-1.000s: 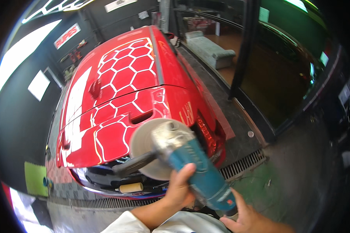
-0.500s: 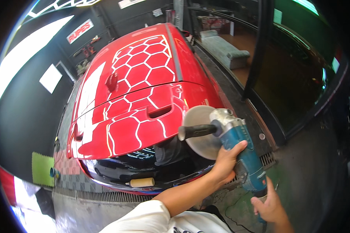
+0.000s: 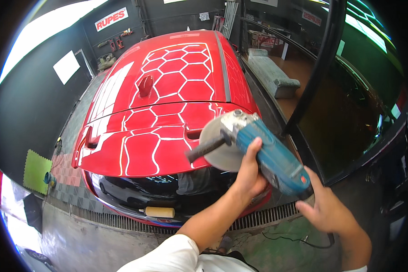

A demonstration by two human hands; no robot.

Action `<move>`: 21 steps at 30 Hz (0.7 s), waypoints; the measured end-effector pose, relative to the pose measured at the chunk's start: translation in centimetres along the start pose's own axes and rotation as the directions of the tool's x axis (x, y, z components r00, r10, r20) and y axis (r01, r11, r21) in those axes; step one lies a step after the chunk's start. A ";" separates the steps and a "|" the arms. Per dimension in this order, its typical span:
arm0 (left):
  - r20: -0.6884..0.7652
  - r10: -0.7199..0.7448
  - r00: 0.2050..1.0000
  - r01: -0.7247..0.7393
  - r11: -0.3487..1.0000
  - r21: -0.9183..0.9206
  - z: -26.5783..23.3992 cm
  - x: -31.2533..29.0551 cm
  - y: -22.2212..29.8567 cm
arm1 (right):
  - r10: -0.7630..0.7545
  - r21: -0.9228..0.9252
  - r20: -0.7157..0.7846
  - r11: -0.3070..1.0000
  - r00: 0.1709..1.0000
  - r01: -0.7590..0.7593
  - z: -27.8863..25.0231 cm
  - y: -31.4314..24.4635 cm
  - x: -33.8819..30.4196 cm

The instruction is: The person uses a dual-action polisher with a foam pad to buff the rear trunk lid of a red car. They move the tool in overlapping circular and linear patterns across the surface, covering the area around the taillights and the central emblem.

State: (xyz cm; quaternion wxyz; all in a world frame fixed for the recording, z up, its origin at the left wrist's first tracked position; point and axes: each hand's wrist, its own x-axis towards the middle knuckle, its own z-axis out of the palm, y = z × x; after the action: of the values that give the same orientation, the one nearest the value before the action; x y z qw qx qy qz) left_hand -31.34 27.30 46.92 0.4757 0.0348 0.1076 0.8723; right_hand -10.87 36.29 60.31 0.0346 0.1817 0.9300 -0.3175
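Note:
Both of my hands hold a blue and silver rotary polisher point(image 3: 269, 147) above the rear right corner of a red car point(image 3: 140, 152). My left hand point(image 3: 250, 170) is closed around the underside of its body, thumb up along the side. At the tail end, my right hand point(image 3: 324, 204) grips the rear, its fingers partly hidden. The polisher's round pale pad point(image 3: 215, 154) faces the spoiler, smeared by motion; I cannot tell whether it touches the paint. A black side handle point(image 3: 208, 147) sticks out to the left, with neither hand on it.
A yellowish squeeze bottle point(image 3: 160, 212) lies on the ledge below the rear window. A black power cord point(image 3: 299, 241) trails on the floor at my right. A drain grate point(image 3: 99, 217) runs behind the car. Glass panels and a grey sofa point(image 3: 274, 77) stand at the right.
The polisher has shifted left and tilted, its pad now over the spoiler's right part. Both hands moved with it, the right one rising. My view has also shifted.

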 end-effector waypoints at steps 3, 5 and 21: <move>0.012 0.061 0.998 -0.061 0.998 0.022 -0.3 1.7 2.9 | 0.049 0.025 0.056 0.998 0.997 -0.051 -0.6 -1.9 3.2; -0.032 0.076 0.997 -0.074 0.996 0.056 -0.7 0.8 1.8 | 0.035 0.017 0.071 0.999 0.997 -0.037 -0.4 -1.6 2.7; -0.244 0.290 0.925 -0.220 0.936 0.276 -2.5 -15.3 6.9 | -0.156 0.349 0.422 0.937 0.893 -0.001 6.8 -7.0 -0.9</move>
State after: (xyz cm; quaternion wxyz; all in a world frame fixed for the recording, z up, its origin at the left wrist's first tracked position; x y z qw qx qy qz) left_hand -29.06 10.47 46.61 0.3291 -0.0173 0.2747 0.9033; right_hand -12.86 26.75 59.10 0.2008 0.0701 0.8351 -0.5072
